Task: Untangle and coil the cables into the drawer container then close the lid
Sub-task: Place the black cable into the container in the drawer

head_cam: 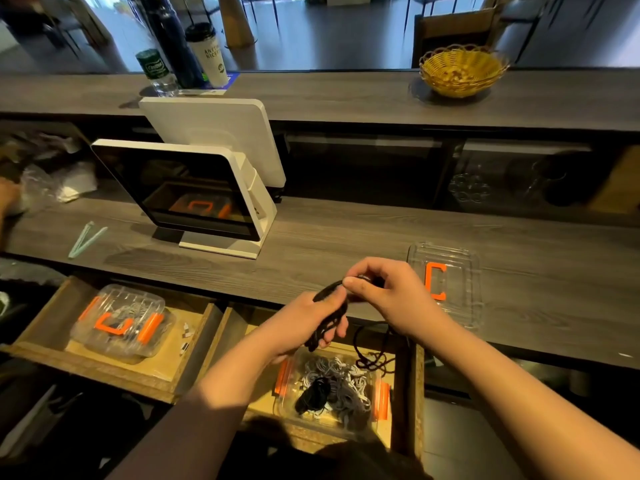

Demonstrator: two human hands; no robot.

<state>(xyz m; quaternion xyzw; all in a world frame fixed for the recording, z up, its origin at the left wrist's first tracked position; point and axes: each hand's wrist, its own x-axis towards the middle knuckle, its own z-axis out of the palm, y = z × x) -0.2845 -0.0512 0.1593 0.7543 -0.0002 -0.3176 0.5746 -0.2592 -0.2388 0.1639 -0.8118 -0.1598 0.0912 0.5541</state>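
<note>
My left hand (308, 322) grips a coiled bundle of black cable (330, 311) above the open right drawer. My right hand (388, 296) pinches the upper end of that black cable just over the counter edge. A loose length of the cable (375, 355) hangs down into the drawer. Below the hands sits a clear container (375, 407) with orange latches, open, holding grey, white and black coiled cables (332, 386). Its clear lid (457, 271) with an orange handle lies on the counter to the right of my right hand.
The left drawer (194, 341) is open and holds a second clear container (121, 320), lid closed. A white point-of-sale screen (180, 188) stands on the counter, with pale tongs (85, 239) to its left. On the upper shelf are bottles, a cup (207, 57) and a wicker basket (462, 69).
</note>
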